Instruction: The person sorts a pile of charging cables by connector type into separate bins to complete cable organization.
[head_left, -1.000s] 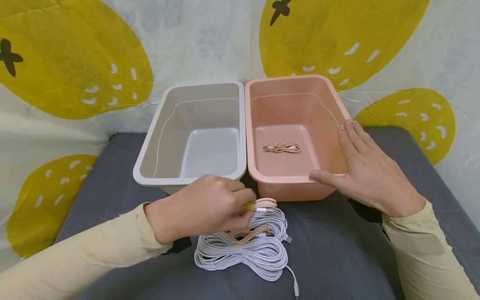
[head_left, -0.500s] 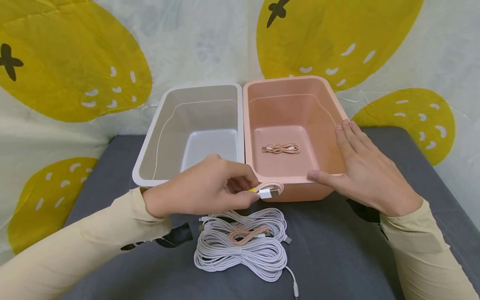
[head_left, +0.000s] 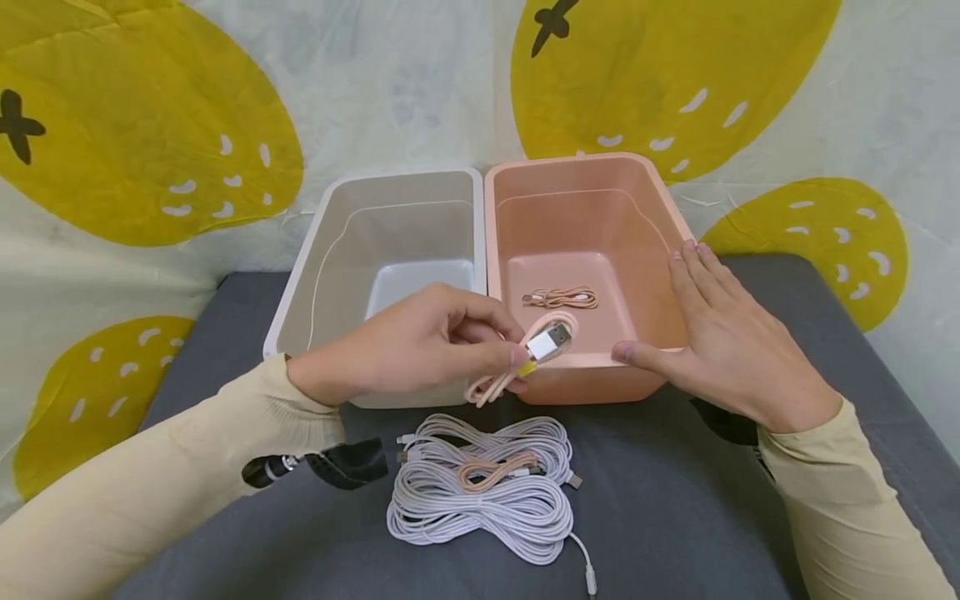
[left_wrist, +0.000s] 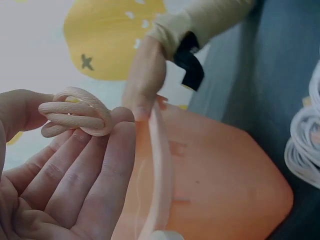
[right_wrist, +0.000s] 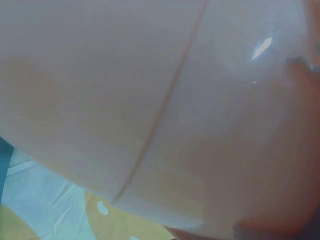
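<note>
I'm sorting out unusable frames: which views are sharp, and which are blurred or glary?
Head view: sharp, evenly lit, soft shadows. Left wrist view: pink cable crisp, the bin behind it soft and dim. Right wrist view: pink bin fills the frame, out of focus, with one small glare spot.

The left hand (head_left: 408,346) pinches a coiled pink USB cable (head_left: 525,354) above the pink bin's (head_left: 592,379) front rim. The right hand (head_left: 731,342) rests flat on that bin's right edge. White cable coils (head_left: 480,500) lie on the grey surface (head_left: 675,500).

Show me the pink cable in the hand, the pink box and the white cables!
pink cable (head_left: 551,342), head view, on its white plug.
pink box (head_left: 581,163), head view, on its far rim.
white cables (head_left: 487,512), head view, middle of the bundle.
</note>
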